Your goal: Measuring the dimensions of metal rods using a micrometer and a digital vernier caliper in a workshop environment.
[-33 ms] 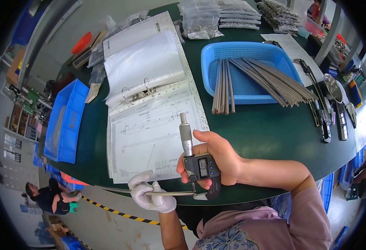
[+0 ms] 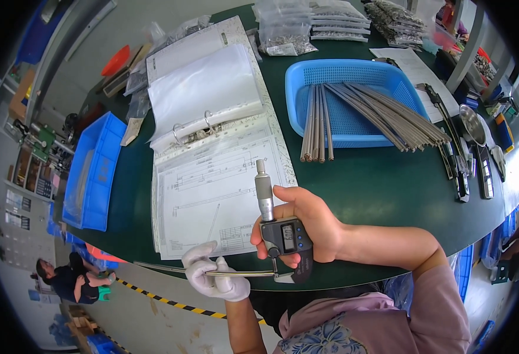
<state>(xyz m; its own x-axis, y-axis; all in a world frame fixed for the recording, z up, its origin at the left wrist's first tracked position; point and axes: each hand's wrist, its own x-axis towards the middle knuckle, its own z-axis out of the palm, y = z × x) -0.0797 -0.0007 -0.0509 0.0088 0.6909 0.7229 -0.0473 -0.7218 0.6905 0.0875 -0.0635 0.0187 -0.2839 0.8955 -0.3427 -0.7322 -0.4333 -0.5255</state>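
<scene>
My left hand (image 2: 215, 276), in a white glove, is closed around a thin metal rod (image 2: 241, 274) near the table's front edge. The rod lies nearly level, its far part reaching out to the left. My bare right hand (image 2: 315, 227) grips a digital micrometer (image 2: 286, 239) with a dark body, a small display and a silver thimble pointing up. The rod's right end sits in the jaw at the micrometer's lower part. Under and beyond the hands lies an open ring binder (image 2: 159, 153) with a technical drawing (image 2: 212, 183) on top.
A blue basket (image 2: 295, 133) bears several metal rods (image 2: 383, 115), their ends over its near rim. Calipers (image 2: 448, 141) and a metal bowl (image 2: 473, 125) lie at right. A blue bin (image 2: 107, 171) stands left. Bagged parts (image 2: 286, 29) line the back. A person (image 2: 67, 280) sits far left.
</scene>
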